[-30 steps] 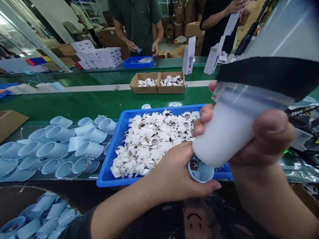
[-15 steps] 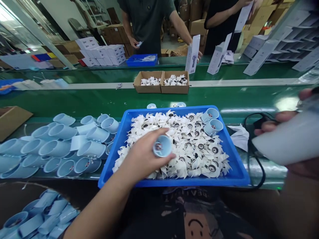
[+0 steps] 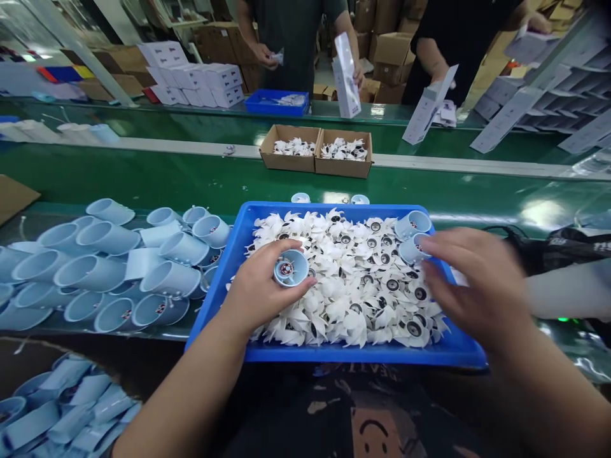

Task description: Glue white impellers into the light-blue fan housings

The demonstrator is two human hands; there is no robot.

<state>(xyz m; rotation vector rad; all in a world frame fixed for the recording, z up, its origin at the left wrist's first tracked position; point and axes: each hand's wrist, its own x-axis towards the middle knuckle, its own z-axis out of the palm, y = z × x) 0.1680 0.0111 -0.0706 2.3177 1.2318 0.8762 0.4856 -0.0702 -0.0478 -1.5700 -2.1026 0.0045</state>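
Observation:
My left hand grips a light blue cup over the left part of the blue plastic tray, its open end upward and a small dark-and-red part inside. The tray holds a dense heap of white petal-shaped pieces with round dark centres. My right hand hangs open above the tray's right corner, fingertips at a second light blue cup. Just behind that cup, a third light blue cup stands at the corner. A white cylinder lies to the right of my right hand, apart from it.
Many light blue cups lie heaped left of the tray on the green conveyor. Two cardboard boxes of white pieces stand beyond it. Across the belt, two co-workers handle white cartons. A black cable runs right.
My right hand has let go of the white cylinder and moved left over the tray. The cylinder now sits at the right. My left hand keeps its cup, now nearer the tray's left side.

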